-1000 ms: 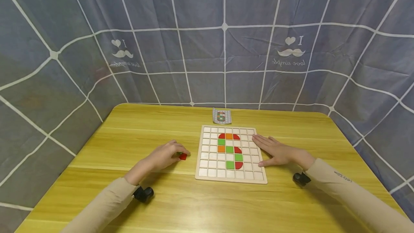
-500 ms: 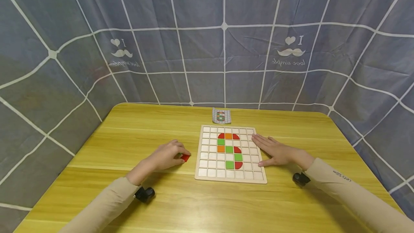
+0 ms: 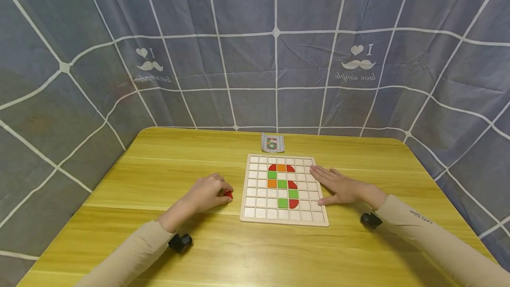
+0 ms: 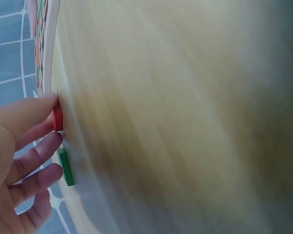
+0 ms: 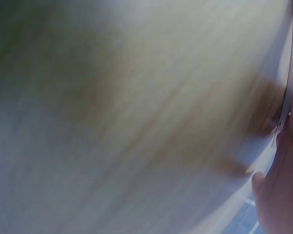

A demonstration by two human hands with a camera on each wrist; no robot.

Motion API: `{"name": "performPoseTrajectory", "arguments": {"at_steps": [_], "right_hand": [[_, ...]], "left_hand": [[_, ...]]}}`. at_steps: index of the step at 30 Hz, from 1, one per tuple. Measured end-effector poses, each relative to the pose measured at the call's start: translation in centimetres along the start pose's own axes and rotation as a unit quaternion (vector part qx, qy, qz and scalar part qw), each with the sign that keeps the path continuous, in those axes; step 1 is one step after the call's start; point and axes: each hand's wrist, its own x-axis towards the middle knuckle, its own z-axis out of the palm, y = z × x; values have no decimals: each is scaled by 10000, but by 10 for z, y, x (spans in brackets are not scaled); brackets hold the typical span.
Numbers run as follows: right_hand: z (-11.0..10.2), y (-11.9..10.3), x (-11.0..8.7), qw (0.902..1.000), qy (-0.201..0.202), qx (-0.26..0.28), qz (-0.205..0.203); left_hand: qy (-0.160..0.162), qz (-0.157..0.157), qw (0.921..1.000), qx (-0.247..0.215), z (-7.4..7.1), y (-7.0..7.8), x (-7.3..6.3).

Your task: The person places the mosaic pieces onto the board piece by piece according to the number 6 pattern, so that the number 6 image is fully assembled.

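Just left of the grid board, my left hand (image 3: pixel 206 193) pinches a small red tile (image 4: pixel 58 118) between thumb and forefinger, low at the tabletop. Under its other fingers a green tile (image 4: pixel 66 167) lies on the table; in the head view the hand hides it. The pale wooden board (image 3: pixel 255 212) bears green square tiles (image 3: pixel 282 184), orange square tiles (image 3: pixel 281 168) and red round-cornered tiles (image 3: pixel 293 203) in its middle cells. My right hand (image 3: pixel 342 187) rests on the board's right edge, fingers extended and thumb spread toward the near side.
Behind the board lies a small card (image 3: pixel 272 143) printed with a coloured grid pattern. The yellow wood-grain table (image 3: pixel 255 256) ends at a grey-blue curtain (image 3: pixel 239 65) with white lines, which stands behind and along both sides.
My left fingers have drawn the red tile slightly back toward the hand, and less of it shows. The green tile has gone out of sight in the head view. My right hand stays put.
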Motion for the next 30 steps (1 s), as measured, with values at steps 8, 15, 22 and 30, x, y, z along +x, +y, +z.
{"name": "performPoseTrajectory", "arguments": {"at_steps": [8, 15, 22, 30], "right_hand": [[0, -1, 0, 10000, -9, -7, 13], [0, -2, -1, 10000, -19, -1, 37], [1, -1, -1, 10000, -19, -52, -26], [3, 2, 1, 10000, -3, -37, -25]], "left_hand": [[-55, -148, 9990, -424, -4, -3, -4], [-374, 19, 9976, -588, -8, -7, -4], [-475, 88, 9971, -588, -10, -8, -5], [-283, 123, 9988, -391, -5, -3, -4]]}}
